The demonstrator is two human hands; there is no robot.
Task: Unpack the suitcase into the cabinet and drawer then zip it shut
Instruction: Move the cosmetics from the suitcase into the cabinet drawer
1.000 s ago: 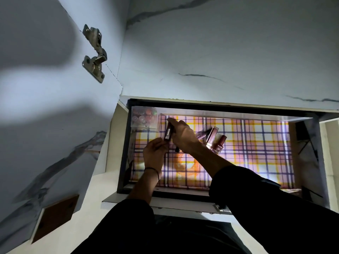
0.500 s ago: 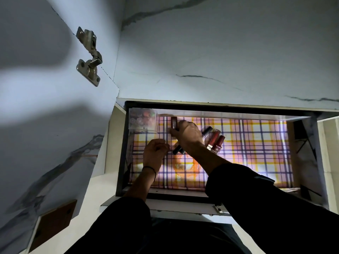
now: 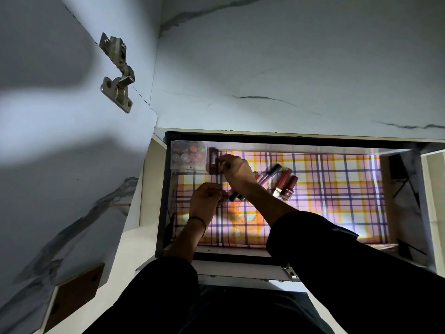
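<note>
- The drawer stands pulled open, its floor covered by a checked liner.
- A clear box of small round coloured pots sits in the far left corner.
- A dark red case stands just beside the box, touching its right side.
- The right hand reaches over the drawer, and its fingertips pinch the right edge of the case.
- The left hand is curled round a dark tube, whose end sticks out under the right wrist.
- A thin black band circles the left wrist.
- A lip gloss and two red bottles lie on the liner just right of the right hand.
- A metal hinge shows on the cabinet side, upper left.
</note>
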